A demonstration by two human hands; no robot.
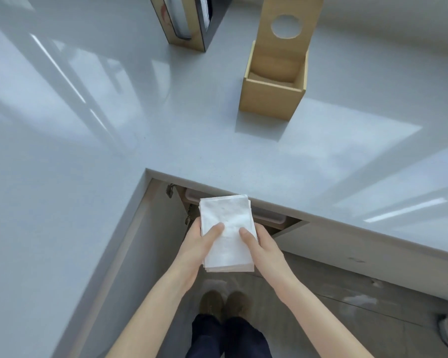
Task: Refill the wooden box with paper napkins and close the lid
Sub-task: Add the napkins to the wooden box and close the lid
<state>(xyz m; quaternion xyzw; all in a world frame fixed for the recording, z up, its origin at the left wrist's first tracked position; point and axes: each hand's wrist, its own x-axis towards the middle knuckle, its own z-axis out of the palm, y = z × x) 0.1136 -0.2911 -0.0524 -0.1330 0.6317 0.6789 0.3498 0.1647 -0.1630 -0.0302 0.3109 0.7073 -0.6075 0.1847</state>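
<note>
- Wooden box (273, 98) sat on the grey counter (166, 140), over on the far right side, well away from the counter's front edge.
- Its lid (287, 29) was flipped up and standing pretty much upright at the back, with a round hole cut through it.
- Box looked empty from this angle, just bare wood inside, though the very bottom wasn't fully visible.
- Stack of white paper napkins (226, 233) was held below counter level, right in front of the counter edge and nowhere near the box.
- Left hand (194, 251) was wrapped around the left side of the stack, thumb pressed on top, fingers tucked underneath.
- Right hand (263, 248) did the same on the right side, thumb on top of the napkins, so both hands were gripping the stack between them.
- Behind the napkins there was an open cupboard (274, 220) under the counter, with what looked like a plastic tub inside, can't say more than that.
- At the back of the counter stood a dark upright holder (189, 21) with something rolled up in it, left of the box and clear of it.
- Down on the floor you could see the person's shoes (225, 304) and dark trousers (228, 337).
</note>
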